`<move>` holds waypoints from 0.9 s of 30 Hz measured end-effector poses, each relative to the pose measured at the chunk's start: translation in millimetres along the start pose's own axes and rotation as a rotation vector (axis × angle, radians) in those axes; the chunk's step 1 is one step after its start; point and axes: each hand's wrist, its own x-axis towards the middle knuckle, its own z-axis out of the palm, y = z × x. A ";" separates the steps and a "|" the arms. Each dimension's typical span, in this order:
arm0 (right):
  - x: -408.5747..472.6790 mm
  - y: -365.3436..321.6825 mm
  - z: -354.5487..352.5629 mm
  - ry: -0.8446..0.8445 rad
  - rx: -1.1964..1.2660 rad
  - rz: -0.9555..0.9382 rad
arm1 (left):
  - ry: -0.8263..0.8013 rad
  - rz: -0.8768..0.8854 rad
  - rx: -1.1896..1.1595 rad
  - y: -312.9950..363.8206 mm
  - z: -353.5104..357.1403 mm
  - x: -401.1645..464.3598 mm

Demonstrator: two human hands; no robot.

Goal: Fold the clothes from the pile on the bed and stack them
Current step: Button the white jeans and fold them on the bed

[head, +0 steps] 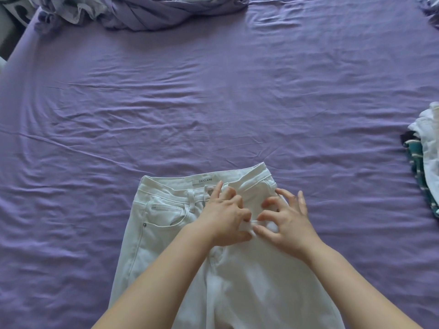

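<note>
A pair of white denim jeans (pixel 180 233) is lying front side up near the bed's near edge, waistband pointing toward the far edge, with the legs running out of view at the bottom. Both forearms are covering much of the fly, so the zip is hard to make out. The left hand (pixel 225 222) and right hand (pixel 287 222) are meeting at the fly, each with fingers curled and pinching a small fold of white cloth between them. At the right edge, a pile of clothes (pixel 425 148), white and teal-striped, is lying cut off by the frame. A bunched lilac duvet (pixel 152 13) is sitting along the far edge, partly cropped. The wrinkled purple bed sheet (pixel 213 103) is stretching wide and bare between the jeans and the duvet.
</note>
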 end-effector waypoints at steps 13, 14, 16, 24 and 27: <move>8.0 -4.8 -8.1 -0.066 -0.347 -0.005 | -0.123 -0.062 0.030 -0.7 -3.6 -3.5; 8.0 -5.3 -8.7 -0.061 -0.358 -0.012 | -0.118 -0.058 0.047 -0.1 -4.9 -3.4; 6.9 -5.1 -9.3 -0.044 -0.363 -0.019 | -0.087 -0.050 0.067 2.8 -7.3 -0.8; 3.5 1.5 -3.8 0.125 -0.378 -0.012 | 0.066 -0.118 0.061 4.1 -9.8 6.6; 1.8 2.1 -0.3 0.264 -0.409 -0.052 | 0.305 -0.071 -0.029 5.2 2.1 -6.2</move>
